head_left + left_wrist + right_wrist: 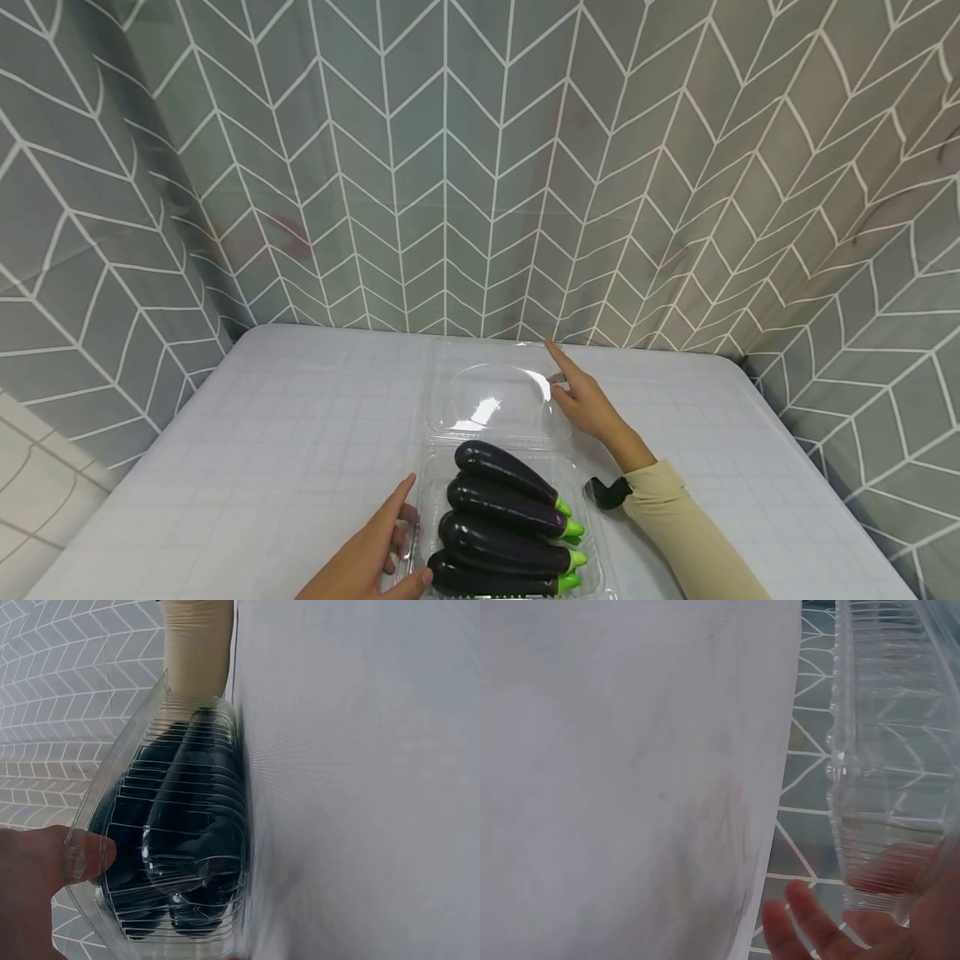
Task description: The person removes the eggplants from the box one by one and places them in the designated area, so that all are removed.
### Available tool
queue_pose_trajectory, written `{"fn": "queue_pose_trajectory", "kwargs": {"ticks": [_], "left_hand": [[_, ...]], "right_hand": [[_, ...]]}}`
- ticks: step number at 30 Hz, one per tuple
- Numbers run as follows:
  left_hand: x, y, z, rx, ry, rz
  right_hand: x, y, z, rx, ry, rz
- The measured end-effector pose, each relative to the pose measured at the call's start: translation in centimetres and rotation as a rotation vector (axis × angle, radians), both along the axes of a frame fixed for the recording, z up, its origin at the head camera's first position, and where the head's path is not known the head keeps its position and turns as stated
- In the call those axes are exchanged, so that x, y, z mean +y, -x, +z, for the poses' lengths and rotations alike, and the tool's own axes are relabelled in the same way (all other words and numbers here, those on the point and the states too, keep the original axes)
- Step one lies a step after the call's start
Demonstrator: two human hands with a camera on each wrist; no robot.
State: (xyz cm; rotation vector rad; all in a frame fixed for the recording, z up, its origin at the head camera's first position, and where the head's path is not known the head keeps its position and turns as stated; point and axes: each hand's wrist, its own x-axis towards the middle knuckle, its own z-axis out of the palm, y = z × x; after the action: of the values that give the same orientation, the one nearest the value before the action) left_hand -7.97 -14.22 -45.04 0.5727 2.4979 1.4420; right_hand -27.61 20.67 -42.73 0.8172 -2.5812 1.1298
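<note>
Several dark, glossy eggplants (pixel 506 546) with green stems lie side by side in the base of a clear plastic clamshell container (pixel 592 575). Its clear lid (pixel 495 375) is raised away from the base, on the far side. My left hand (pixel 367 550) grips the base's left edge, the thumb over the rim and the other fingers along the outer side. In the left wrist view, that thumb (pixel 90 855) laps the rim. At the lid's right edge, my right hand (pixel 581 400) touches the plastic with its index finger straight. The right wrist view shows its fingers (pixel 810 915) spread, one part seen through the lid.
A white cloth (pixel 300 433) covers the table. Grey curtains with white chevron lines hang at the back and both sides. A black strap with a small device (pixel 607 493) is on my right wrist, by the beige sleeve (pixel 675 517).
</note>
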Motion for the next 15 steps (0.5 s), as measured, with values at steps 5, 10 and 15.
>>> {"fn": "queue_pose_trajectory", "kwargs": {"ticks": [5,10,15], "left_hand": [[0.09,-0.44,0.26,0.088,0.029,0.05],[0.17,-0.26,-0.03,0.261,0.061,0.054],[-0.01,-0.1,-0.11,0.385,0.193,0.002]], "right_hand": [[-0.02,0.08,-0.33,-0.04,-0.025,-0.014],[-0.01,0.11,-0.57,-0.078,-0.04,-0.023],[0.17,0.05,-0.74,-0.126,-0.061,-0.045]]}}
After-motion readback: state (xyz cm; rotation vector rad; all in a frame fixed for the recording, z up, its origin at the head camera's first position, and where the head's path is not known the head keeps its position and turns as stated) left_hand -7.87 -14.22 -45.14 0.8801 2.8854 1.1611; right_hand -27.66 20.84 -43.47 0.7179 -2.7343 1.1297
